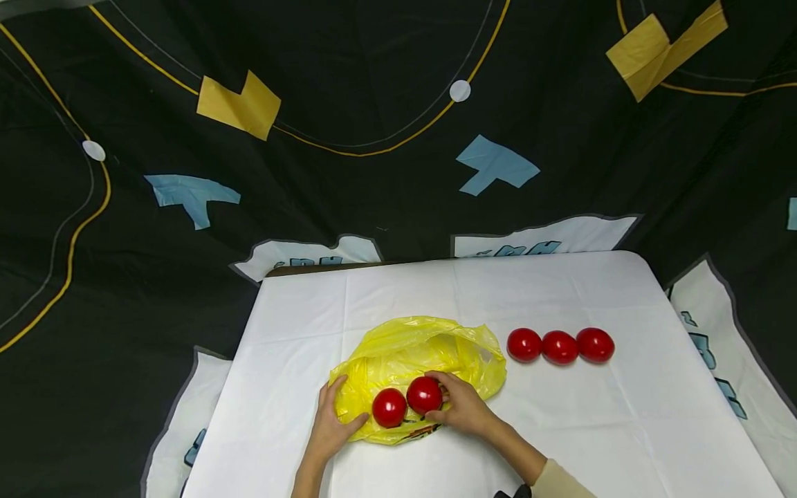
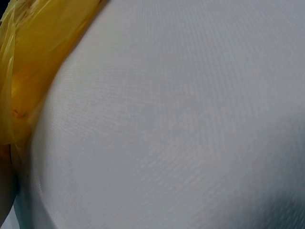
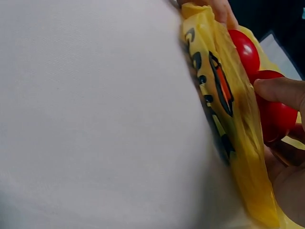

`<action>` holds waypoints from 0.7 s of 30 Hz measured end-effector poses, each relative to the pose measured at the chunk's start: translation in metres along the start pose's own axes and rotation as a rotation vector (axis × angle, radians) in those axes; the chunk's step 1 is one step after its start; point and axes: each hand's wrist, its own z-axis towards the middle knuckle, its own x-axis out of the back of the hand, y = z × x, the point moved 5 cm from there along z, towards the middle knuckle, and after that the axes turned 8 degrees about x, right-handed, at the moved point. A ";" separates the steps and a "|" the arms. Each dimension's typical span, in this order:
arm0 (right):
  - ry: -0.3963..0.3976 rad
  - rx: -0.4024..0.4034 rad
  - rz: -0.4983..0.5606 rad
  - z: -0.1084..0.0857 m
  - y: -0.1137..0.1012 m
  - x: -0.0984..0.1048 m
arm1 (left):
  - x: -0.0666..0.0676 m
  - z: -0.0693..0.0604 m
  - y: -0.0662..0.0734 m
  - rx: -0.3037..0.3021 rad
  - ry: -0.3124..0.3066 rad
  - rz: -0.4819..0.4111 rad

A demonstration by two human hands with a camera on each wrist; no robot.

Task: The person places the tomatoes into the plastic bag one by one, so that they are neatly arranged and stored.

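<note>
The bag (image 1: 386, 356) is crinkled, shiny plastic; the balls (image 1: 389, 408) touching it look smooth, glossy; the cloth (image 1: 299, 332) beneath it, matt.

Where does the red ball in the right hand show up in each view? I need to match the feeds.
Head: the red ball is low in the picture, slightly right of the middle, held by the right hand.
Left wrist: not in this picture.
Right wrist: near the right edge, around mid-height.
Shared landmark: the yellow bag, lower middle in head, upper left in left wrist, right side in right wrist.
</note>
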 end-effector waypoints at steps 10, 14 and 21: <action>-0.037 -0.014 -0.043 0.002 0.003 -0.006 | 0.000 0.000 0.000 -0.027 0.021 0.004; -0.042 -0.005 -0.062 0.002 0.003 -0.007 | 0.000 0.001 0.001 -0.030 0.028 0.018; -0.051 -0.008 -0.066 0.001 0.002 -0.007 | 0.000 0.001 0.001 0.014 0.003 0.008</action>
